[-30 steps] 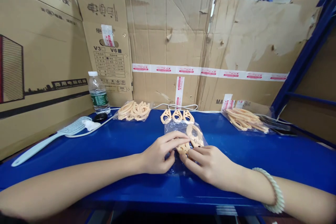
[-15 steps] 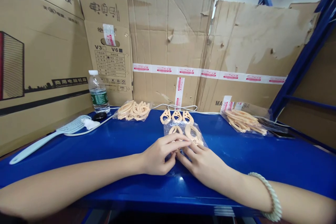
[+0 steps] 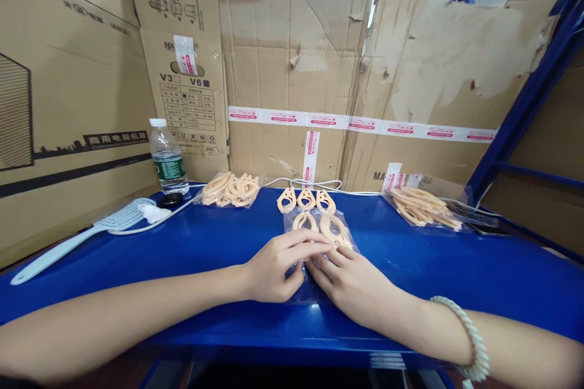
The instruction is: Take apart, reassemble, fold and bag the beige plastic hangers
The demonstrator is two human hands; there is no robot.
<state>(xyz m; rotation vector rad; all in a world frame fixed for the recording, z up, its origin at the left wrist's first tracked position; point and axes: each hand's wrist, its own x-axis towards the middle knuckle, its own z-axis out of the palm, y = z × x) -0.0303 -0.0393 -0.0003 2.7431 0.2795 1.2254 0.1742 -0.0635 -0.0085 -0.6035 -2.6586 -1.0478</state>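
Note:
My left hand (image 3: pixel 283 264) and my right hand (image 3: pixel 349 276) meet over a clear plastic bag (image 3: pixel 314 295) on the blue table. The fingers of both hands are closed on the bag, and the fingertips overlap, so the exact grip is partly hidden. Two beige, loop-shaped folding hangers show at the bag's far end: the left hanger (image 3: pixel 305 220) and the right hanger (image 3: pixel 335 231), its lower part behind my fingers. Just beyond, three similar loose hangers (image 3: pixel 306 199) lie in a row.
One bagged pile of hangers (image 3: pixel 230 189) lies back left, another bagged pile (image 3: pixel 424 208) back right beside a phone (image 3: pixel 488 230). A water bottle (image 3: pixel 168 161), a black round object (image 3: pixel 170 200) and a pale blue hairbrush (image 3: pixel 91 232) are at left. Cardboard (image 3: pixel 292 73) walls the back; a white cable (image 3: pixel 319 185) runs along it.
The view has shifted slightly. Both hands keep nearly the same place and pose over the bag; nothing else has visibly moved.

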